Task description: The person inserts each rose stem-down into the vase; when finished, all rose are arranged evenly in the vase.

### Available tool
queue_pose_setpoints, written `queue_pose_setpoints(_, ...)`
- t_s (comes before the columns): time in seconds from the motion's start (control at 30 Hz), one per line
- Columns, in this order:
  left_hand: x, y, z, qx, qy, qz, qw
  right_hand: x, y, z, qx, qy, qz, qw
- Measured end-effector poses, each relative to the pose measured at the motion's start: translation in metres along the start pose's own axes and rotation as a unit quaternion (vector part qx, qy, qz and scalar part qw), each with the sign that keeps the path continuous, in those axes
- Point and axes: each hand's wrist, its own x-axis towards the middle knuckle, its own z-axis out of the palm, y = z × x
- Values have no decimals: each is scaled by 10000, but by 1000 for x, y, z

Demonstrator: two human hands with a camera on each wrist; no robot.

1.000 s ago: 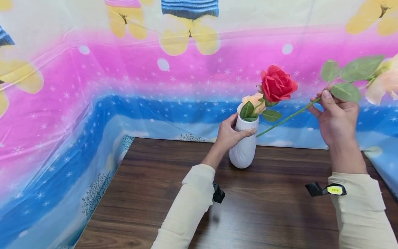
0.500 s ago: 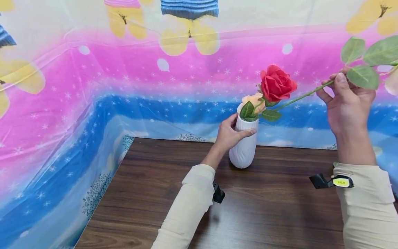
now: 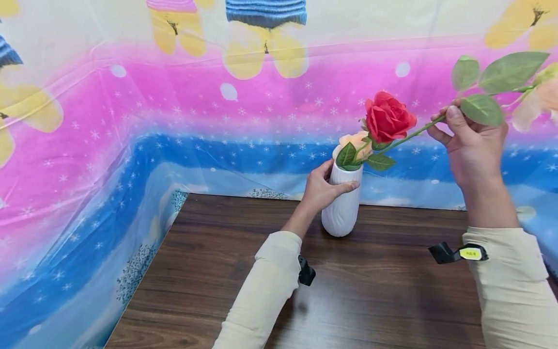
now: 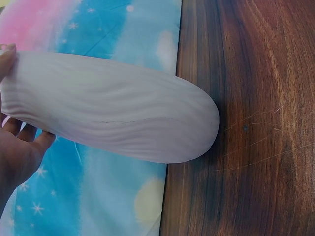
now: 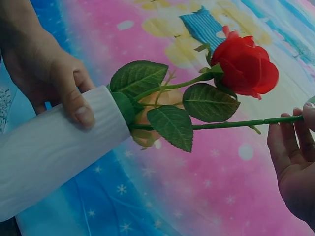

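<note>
A white ribbed vase (image 3: 341, 213) stands on the dark wooden table. My left hand (image 3: 321, 188) grips it near the top, thumb across the front. A red rose (image 3: 389, 118) and a peach flower (image 3: 348, 145) with green leaves rise from its mouth. My right hand (image 3: 475, 145) pinches the green stem of a second peach flower (image 3: 540, 102), just below its leaves. That stem slants down leftward behind the red rose; in the right wrist view its lower end (image 5: 140, 127) reaches the vase mouth among the leaves. The ribbed vase wall (image 4: 118, 108) fills the left wrist view.
The wooden table (image 3: 209, 271) ends at a back edge just behind the vase. Behind it hangs a pink, blue and cream patterned cloth (image 3: 261, 106), which also runs down the left side. A black wrist camera (image 3: 455, 253) sits at the right sleeve.
My right hand rose to the right, then came back left, carrying the flower; the stem's lower end went from beside the vase up to its mouth. My left hand and the vase stayed put.
</note>
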Motion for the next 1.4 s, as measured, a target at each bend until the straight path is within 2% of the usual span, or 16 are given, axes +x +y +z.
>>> queue_pose_setpoints(0.07, 0, 0, 0, -12, 2, 4, 10000, 0, 3, 1, -118, -67, 112, 9998)
queue_pose_setpoints(0.23, 1, 0, 0, 6, -19, -23, 10000, 0, 12, 4, -751, -79, 45, 9971)
queue_pose_setpoints(0.33, 1, -1, 0, 23, -32, -36, 10000, 1, 16, 3, -889, -190, 137, 9958)
queue_pose_setpoints(0.6, 0, -2, 0, 28, -23, -39, 10000, -3, 30, 6, -1162, -190, 894, 9890)
queue_pose_setpoints(0.83, 0, -2, 1, 36, -20, -38, 10000, -7, 45, 4, -1522, -546, 1247, 9789)
queue_pose_setpoints(0.9, 0, -2, 1, 22, -12, -58, 10000, -8, 50, 4, -1685, -615, 1403, 9737)
queue_pose_setpoints(0.97, 0, -2, 1, 30, -5, -81, 10000, -9, 55, 4, -2027, -556, 1611, 9643)
queue_pose_setpoints(1.13, -1, -1, 0, 45, -4, -69, 10000, -10, 64, 7, -3091, -365, 2202, 9245)
queue_pose_setpoints(1.2, -2, -1, 0, 33, -10, -57, 10000, -9, 68, 8, -3254, -472, 2254, 9171)
queue_pose_setpoints(1.4, -2, -2, -1, 70, -57, -53, 9999, -9, 78, 12, -3446, -775, 2233, 9085)
